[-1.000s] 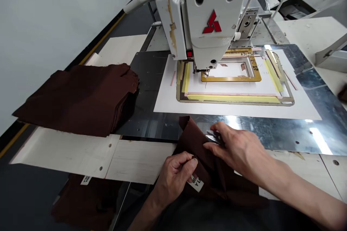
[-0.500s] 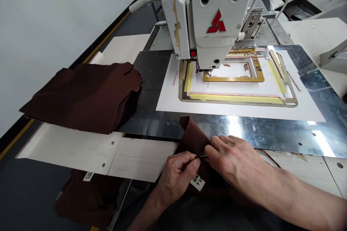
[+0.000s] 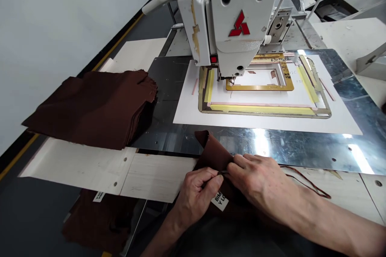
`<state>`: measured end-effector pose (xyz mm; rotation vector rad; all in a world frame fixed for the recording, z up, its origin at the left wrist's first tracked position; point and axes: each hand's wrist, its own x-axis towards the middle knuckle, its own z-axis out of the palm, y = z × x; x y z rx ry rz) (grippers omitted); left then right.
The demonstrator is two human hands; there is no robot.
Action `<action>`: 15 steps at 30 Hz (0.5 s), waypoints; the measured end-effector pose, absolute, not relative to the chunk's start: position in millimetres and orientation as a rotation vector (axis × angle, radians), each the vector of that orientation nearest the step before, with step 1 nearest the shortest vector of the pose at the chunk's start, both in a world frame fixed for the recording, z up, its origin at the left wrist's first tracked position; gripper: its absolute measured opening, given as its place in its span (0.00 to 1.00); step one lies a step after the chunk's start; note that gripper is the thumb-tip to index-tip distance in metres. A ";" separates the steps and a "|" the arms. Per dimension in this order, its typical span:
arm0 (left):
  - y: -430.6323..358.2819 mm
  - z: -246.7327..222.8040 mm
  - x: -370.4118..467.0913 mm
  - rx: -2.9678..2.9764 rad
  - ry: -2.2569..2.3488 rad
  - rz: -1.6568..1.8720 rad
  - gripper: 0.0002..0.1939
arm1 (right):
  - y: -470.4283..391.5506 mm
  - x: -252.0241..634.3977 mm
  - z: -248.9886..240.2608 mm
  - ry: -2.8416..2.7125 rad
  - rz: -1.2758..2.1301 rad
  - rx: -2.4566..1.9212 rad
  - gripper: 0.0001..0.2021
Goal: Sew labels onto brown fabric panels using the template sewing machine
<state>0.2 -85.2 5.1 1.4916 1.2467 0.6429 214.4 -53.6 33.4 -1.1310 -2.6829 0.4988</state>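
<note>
In front of me a brown fabric piece (image 3: 214, 153) hangs over the table's front edge, its upper corner folded over. A white label (image 3: 220, 200) with black letters shows on it below my hands. My left hand (image 3: 197, 192) is closed, thumb and forefinger pinching the fabric. My right hand (image 3: 256, 174) is closed close beside it, its fingertips meeting the same spot. A thin metal tip (image 3: 223, 172) shows between the hands; the rest of that tool is hidden in my right fingers. Behind my right wrist a brown cord (image 3: 313, 186) lies looped on the table.
A sewing machine head (image 3: 245, 20) stands over a yellow-brown frame (image 3: 262, 88) on a white sheet (image 3: 193, 112). The sheet lies on a shiny metal plate (image 3: 169, 136). To the left is a stack of brown fabric (image 3: 90, 104); more labelled brown fabric (image 3: 96, 225) hangs below.
More of the brown cord shows to the right of my right hand. The fabric's folded corner has shifted slightly left. My hands stay nearly in place.
</note>
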 end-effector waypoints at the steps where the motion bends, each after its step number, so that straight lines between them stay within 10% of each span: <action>1: -85.0 6.2 -0.3 1.475 1.245 0.643 0.18 | -55.2 214.1 30.2 -2.628 0.510 -1.154 0.09; 15: -78.0 16.1 6.2 1.376 1.207 0.672 0.19 | -59.2 212.8 24.5 -2.436 0.434 -1.143 0.11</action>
